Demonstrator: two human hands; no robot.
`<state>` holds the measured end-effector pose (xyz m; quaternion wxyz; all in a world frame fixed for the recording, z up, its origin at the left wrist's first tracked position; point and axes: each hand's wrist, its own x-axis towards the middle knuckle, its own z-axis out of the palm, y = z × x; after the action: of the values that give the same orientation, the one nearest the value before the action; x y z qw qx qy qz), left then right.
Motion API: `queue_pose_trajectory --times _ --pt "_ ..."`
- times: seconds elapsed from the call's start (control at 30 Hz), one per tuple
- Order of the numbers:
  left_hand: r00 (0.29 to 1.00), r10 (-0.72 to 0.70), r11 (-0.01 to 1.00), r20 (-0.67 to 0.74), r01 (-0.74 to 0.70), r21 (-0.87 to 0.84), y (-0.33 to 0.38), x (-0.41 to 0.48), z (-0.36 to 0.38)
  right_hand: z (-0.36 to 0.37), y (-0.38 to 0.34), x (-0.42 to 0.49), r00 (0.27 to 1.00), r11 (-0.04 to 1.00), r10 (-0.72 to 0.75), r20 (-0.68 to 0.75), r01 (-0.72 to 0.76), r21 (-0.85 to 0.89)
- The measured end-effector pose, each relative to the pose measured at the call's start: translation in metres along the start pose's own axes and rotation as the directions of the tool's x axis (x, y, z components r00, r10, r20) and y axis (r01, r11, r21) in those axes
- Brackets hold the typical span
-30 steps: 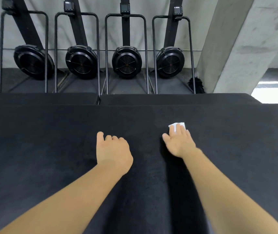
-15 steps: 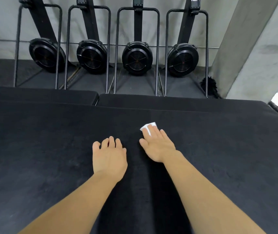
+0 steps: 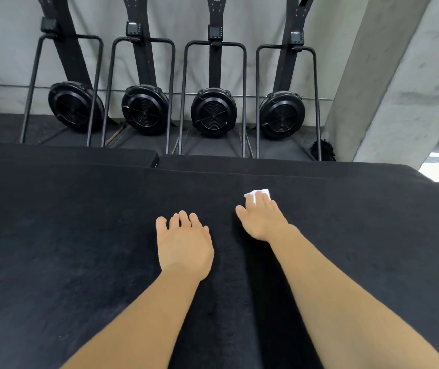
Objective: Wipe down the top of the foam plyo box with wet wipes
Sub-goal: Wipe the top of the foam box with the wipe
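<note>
A view from above over two bare forearms reaching forward across the wide black top of a foam box [image 3: 80, 249], which fills the lower half of the frame. The right hand [image 3: 262, 219], right of centre, lies palm down with its fingers straight and close together, pressing a small white wipe [image 3: 258, 194] flat against the box top. Only the far edge of the wipe shows beyond the fingertips. The left hand [image 3: 183, 246], near the centre and just beside the right, rests palm down on the box, fingers relaxed and slightly bent, holding nothing. Along the far edge of the box, two more black pads [image 3: 66, 155] sit side by side. In the upper half, four black exercise machines [image 3: 213, 113] with round fan wheels stand in a row against a pale wall [image 3: 5, 49]. A grey concrete pillar [image 3: 399, 75] rises at the upper right.
</note>
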<state>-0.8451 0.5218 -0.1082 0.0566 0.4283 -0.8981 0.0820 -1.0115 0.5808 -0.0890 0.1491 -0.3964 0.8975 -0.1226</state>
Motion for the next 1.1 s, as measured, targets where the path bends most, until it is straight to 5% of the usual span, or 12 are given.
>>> queue_pose_trajectory --times 0.2,0.33,0.6,0.77,1.1 --pt "0.999 0.01 1.0 -0.044 -0.01 -0.017 -0.002 0.0 0.0 0.021 -0.064 0.01 0.969 0.974 -0.217 0.119 0.206 0.098" --pt "0.999 0.005 1.0 -0.049 -0.006 -0.009 -0.002 0.001 0.003 0.014 -0.049 0.018 0.964 0.966 -0.256 0.075 0.253 0.046" --pt "1.0 0.008 1.0 0.005 -0.008 -0.002 -0.001 0.002 0.003 -0.023 0.046 0.04 0.999 0.999 0.041 -0.019 -0.04 0.037" --pt "1.0 0.015 1.0 0.008 -0.015 -0.014 -0.002 0.001 0.003 -0.021 0.03 0.042 0.988 0.981 0.153 -0.021 -0.149 0.123" --pt "1.0 0.012 1.0 -0.018 -0.013 -0.01 -0.001 0.0 0.002 0.016 -0.063 0.04 0.978 0.982 -0.187 0.096 0.184 0.044"
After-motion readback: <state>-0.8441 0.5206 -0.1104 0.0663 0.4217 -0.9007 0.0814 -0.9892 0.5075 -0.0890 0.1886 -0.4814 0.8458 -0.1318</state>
